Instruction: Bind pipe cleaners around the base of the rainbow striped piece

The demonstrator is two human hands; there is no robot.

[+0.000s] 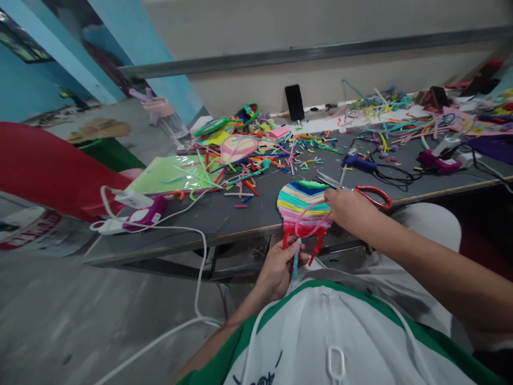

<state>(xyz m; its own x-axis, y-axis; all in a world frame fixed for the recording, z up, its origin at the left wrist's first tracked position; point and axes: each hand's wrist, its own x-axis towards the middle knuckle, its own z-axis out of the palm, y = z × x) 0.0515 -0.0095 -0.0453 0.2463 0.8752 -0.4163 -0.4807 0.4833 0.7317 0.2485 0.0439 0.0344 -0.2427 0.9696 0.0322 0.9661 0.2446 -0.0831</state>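
shirt (320,331); left hand (279,264) pinching; right hand (348,207) curled farther out.

Scissors (356,189) block R — bare tbl (260,215) L of striped pc (298,199).

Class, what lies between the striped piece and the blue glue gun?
In the head view, the blades of the red-handled scissors show between the striped piece and the blue glue gun.

The right hand (345,209) hides part of the scissors (366,187).
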